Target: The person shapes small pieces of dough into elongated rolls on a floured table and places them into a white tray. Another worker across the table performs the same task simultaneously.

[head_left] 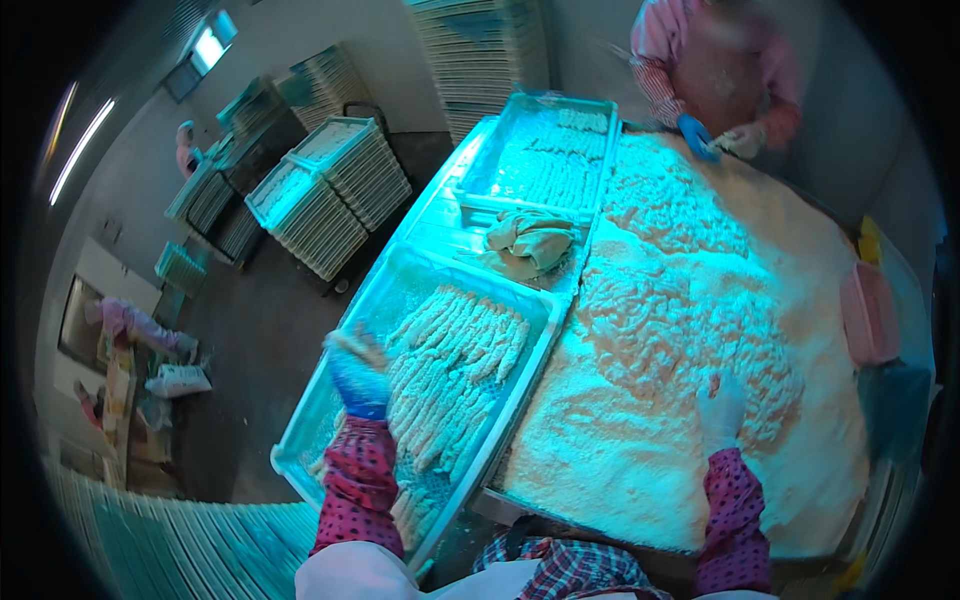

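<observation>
My left hand [358,375], in a blue glove and smeared by motion, is over the left side of a blue tray [292,452]. A pale crumb-coated strip lies across its fingers, which look closed on it. Inside the tray, breaded strips [450,360] lie side by side in close rows. My right hand [720,412], in a pale glove, reaches down at the near edge of a heap of coated pieces [650,320] lying in crumbs [600,450]. Its fingertips are partly lost among the crumbs, so their grip is hidden.
Beyond my tray lie a crumpled cloth [530,242] and a second tray [465,190] of strips. A co-worker [725,80] stands across the table, hands together. A pink bin [868,312] is at the right edge. Stacked trays [315,225] stand on the floor left.
</observation>
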Demonstrator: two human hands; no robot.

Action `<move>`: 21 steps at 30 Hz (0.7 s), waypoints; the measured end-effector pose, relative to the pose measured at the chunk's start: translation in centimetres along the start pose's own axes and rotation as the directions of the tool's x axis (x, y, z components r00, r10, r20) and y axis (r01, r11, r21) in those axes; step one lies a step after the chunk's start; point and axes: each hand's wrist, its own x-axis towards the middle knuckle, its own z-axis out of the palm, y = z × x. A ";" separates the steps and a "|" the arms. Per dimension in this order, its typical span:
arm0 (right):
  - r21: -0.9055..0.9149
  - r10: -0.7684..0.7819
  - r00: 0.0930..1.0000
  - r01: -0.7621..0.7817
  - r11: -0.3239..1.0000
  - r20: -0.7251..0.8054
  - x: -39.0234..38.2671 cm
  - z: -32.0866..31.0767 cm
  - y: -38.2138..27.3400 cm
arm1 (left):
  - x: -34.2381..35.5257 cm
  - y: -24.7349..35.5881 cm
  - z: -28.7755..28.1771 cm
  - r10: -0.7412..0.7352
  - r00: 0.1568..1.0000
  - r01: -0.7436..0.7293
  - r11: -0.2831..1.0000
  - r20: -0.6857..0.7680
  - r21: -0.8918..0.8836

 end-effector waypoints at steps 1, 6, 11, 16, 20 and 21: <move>0.018 0.031 0.999 -0.031 0.999 0.021 -0.1 0.2 0.6 | 1.4 1.3 -0.9 0.119 0.993 -0.119 0.951 0.019 0.286; 0.120 0.114 0.985 -0.129 0.984 0.128 0.5 1.1 0.1 | 13.8 3.2 -16.5 -0.008 0.998 -0.034 0.700 0.055 0.713; 0.107 0.171 0.981 -0.180 0.978 0.094 0.5 0.5 1.4 | 15.0 -1.2 -14.7 -0.404 0.905 0.086 0.473 0.130 0.877; 0.403 0.200 0.967 -0.247 0.881 0.154 0.7 2.7 4.0 | 14.9 3.7 -13.4 -0.536 0.843 0.109 0.228 0.032 0.967; 0.720 0.349 0.898 -0.427 0.548 0.267 2.0 -4.2 3.6 | 9.2 9.6 -13.2 -0.591 0.792 0.356 0.246 -0.151 0.902; 0.747 0.329 0.923 -0.362 0.558 0.201 1.8 -5.5 3.3 | 7.8 10.6 -13.8 -0.624 0.771 0.337 0.228 -0.129 0.913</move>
